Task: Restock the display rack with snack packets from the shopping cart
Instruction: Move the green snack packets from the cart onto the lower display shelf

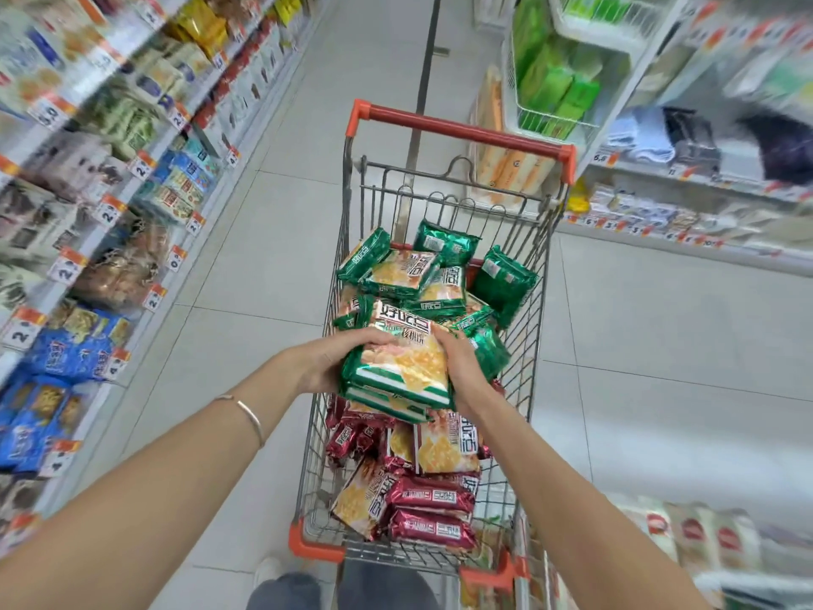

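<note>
Lifting out is the step in hand: the left hand (323,363) and right hand (462,367) clasp a stack of green packets (396,367) from either side, just above the heap in the cart (462,130). Next, I judge, the stack must clear the wire walls and swing to the rack (94,239) on the left, probably, though blur hides any gap there. Red packets (433,499) lie at the near end of the cart.

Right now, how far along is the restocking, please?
Done: unclear, the shelves are blurred. In hand: left grip and right grip hold a stack of green packets above the cart. Left: many loose green packets and red packets lie in the cart.
</note>
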Motion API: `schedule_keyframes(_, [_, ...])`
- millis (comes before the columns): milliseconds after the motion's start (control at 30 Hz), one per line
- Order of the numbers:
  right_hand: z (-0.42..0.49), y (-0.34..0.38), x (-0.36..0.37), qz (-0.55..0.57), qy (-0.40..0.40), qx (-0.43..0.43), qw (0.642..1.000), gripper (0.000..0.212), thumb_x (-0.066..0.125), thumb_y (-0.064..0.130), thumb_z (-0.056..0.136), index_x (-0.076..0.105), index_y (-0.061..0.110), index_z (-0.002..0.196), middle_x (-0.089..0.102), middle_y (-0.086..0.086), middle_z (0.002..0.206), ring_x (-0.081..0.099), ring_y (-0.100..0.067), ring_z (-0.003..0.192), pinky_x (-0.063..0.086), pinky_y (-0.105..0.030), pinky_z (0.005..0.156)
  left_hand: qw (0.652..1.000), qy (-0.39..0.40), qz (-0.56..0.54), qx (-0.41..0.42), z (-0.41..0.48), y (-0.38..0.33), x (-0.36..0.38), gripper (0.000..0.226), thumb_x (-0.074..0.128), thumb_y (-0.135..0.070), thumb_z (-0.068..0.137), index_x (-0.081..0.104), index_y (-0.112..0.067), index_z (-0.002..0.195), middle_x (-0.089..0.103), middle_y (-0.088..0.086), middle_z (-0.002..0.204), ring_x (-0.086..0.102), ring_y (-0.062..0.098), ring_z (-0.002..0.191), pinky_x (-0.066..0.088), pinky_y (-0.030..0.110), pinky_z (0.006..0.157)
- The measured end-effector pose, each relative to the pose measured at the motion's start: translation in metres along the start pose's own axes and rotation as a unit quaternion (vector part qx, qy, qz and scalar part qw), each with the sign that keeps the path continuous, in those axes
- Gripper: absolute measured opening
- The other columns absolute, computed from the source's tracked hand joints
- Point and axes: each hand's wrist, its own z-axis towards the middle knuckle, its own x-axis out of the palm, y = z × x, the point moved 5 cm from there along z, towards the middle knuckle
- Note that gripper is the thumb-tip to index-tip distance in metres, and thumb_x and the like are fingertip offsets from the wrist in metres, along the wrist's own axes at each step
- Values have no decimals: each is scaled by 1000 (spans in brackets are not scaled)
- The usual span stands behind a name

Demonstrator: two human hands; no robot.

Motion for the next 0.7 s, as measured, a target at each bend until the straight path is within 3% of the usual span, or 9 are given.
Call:
schedule_keyframes(67, [-11, -4, -4, 16, 30, 24, 999, 108, 68, 80, 61, 38, 18, 144, 61, -12, 131, 66, -33, 111, 52, -52, 97, 1000, -10, -8, 19, -2, 0, 2, 48, 75, -42, 65, 62, -13, 102, 74, 6, 85, 69, 22, 77, 55, 36, 80])
schedule_keyframes(133, [-30, -3, -4, 4, 81, 46, 996, 95, 66, 83, 64, 53, 20, 134, 66, -10, 127, 66, -30, 112, 47, -52, 104, 999, -9, -12, 38, -7, -4, 9, 39, 71, -35, 71, 60, -13, 100, 74, 6, 85, 68, 22, 77, 54, 37, 83])
schedule_keyframes(233, [-54, -2, -11, 31, 113, 52, 992, 60, 61, 64, 83, 64, 13, 114, 75, -9, 103, 71, -27, 94, 50, -47, 100, 999, 12, 11, 45, -15, -9, 23, 32, 70, -31, 77, 60, -12, 101, 74, 6, 85, 68, 22, 77, 53, 36, 82])
schedule_keyframes(333, [-89, 0, -17, 72, 103, 24, 992, 51, 59, 53, 91, 62, 9, 117, 74, -11, 101, 71, -27, 91, 55, -43, 90, 997, 37, 63, 39, -29, -11, 42, 24, 64, -29, 91, 59, -11, 105, 74, 8, 87, 69, 22, 76, 54, 35, 79])
schedule_keyframes(433, [-130, -15, -25, 88, 62, 2, 994, 57, 60, 50, 90, 56, 6, 126, 74, -11, 102, 71, -26, 90, 57, -39, 83, 987, 48, 148, 39, -48, -4, 66, 34, 61, -32, 94, 55, -7, 116, 73, 10, 90, 71, 22, 74, 57, 33, 69])
schedule_keyframes(500, [-164, -30, -30, 107, 33, -13, 994, 50, 59, 48, 91, 58, 7, 120, 75, -8, 95, 72, -23, 82, 57, -33, 73, 976, 52, 203, 52, -61, 4, 84, 42, 61, -33, 94, 51, -3, 121, 73, 10, 88, 71, 22, 71, 57, 32, 65])
schedule_keyframes(633, [-248, -66, -52, 148, -21, -66, 987, 47, 61, 41, 90, 59, 8, 123, 73, -9, 104, 72, -22, 87, 57, -32, 73, 958, 62, 257, 108, -92, 25, 140, 75, 72, -33, 87, 25, -16, 143, 71, 19, 106, 70, 25, 79, 61, 42, 76])
schedule_keyframes(700, [-296, -86, -65, 171, -52, -94, 979, 55, 63, 37, 88, 54, 7, 132, 70, -11, 113, 70, -23, 92, 58, -33, 76, 942, 95, 291, 135, -111, 35, 179, 68, 72, -30, 88, 28, -11, 136, 67, 17, 99, 70, 15, 61, 61, 32, 57])
